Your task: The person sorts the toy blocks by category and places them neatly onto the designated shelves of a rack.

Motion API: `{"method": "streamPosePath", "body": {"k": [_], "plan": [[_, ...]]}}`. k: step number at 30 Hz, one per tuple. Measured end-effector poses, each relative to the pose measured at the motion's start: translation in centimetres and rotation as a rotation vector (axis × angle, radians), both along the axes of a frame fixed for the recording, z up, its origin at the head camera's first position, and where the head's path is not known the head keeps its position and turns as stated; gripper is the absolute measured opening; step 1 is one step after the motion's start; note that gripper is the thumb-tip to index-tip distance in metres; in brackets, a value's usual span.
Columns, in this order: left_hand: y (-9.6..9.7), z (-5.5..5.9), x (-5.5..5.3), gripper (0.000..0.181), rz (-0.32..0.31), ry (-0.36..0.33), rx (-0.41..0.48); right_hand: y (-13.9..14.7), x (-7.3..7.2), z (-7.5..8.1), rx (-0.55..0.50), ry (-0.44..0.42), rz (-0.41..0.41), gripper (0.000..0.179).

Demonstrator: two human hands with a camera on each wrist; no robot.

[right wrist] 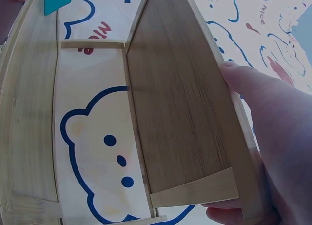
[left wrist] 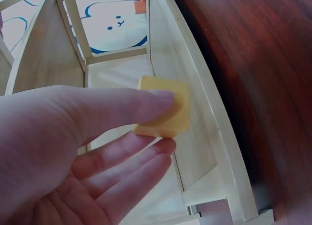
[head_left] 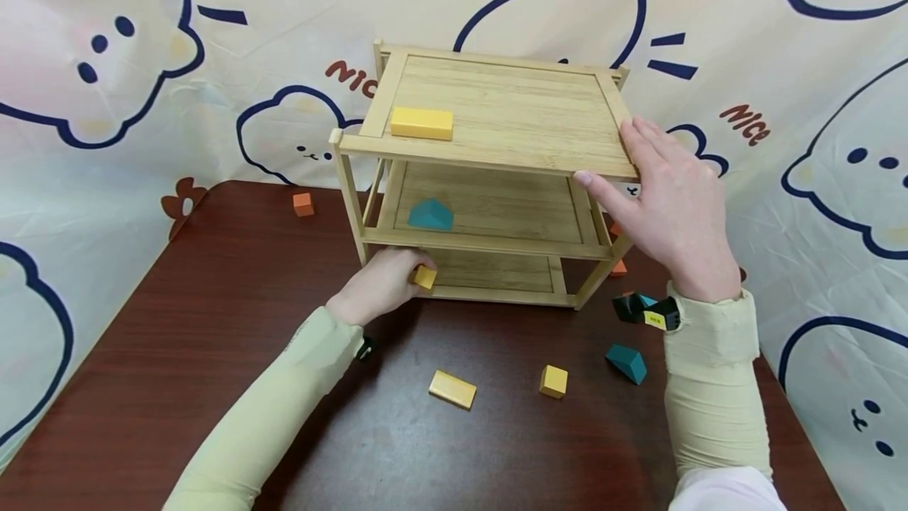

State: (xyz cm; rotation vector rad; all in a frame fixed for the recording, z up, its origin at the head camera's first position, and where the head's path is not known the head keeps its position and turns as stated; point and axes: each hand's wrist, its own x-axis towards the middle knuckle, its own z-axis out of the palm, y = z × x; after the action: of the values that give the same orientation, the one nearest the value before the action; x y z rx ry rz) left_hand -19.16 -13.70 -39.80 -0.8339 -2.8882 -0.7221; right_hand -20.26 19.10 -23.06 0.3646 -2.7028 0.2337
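My left hand (head_left: 379,282) pinches a yellow cube (head_left: 425,277) between thumb and fingers at the front left of the bottom shelf. In the left wrist view, the thumb lies across the cube (left wrist: 181,110) and the other fingers are below it. A three-tier wooden shelf rack (head_left: 511,109) stands before me. My right hand (head_left: 677,195) grips the front right corner of its top board, thumb at the front edge. On the top board lies a yellow rectangular block (head_left: 422,124). The middle shelf holds a blue-green block (head_left: 430,214) with slanted sides.
On the dark table in front lie a flat yellow block (head_left: 452,389), another yellow cube (head_left: 553,382) and a teal wedge (head_left: 627,363). An orange cube (head_left: 303,204) is left of the rack. More orange blocks (head_left: 619,267) are partly hidden at right. A patterned cloth (head_left: 284,46) hangs behind.
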Motion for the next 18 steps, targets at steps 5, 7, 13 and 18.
{"method": "streamPosePath", "body": {"k": [5,7,13,18], "plan": [[0.1,-0.13,-0.12,0.031,0.038,-0.014,-0.019,-0.05,0.05,-0.07,-0.004,-0.006,-0.001,0.085],[0.18,-0.18,-0.2,0.032,0.052,-0.03,-0.03,-0.05,0.04,-0.06,-0.006,-0.006,0.0,0.085],[0.34,-0.03,-0.56,0.037,0.089,-0.1,-0.047,-0.08,0.07,-0.08,-0.011,0.008,0.005,0.084],[0.5,0.17,-0.83,0.042,0.122,-0.153,-0.075,-0.1,0.1,-0.08,-0.017,0.015,0.009,0.083]]}}
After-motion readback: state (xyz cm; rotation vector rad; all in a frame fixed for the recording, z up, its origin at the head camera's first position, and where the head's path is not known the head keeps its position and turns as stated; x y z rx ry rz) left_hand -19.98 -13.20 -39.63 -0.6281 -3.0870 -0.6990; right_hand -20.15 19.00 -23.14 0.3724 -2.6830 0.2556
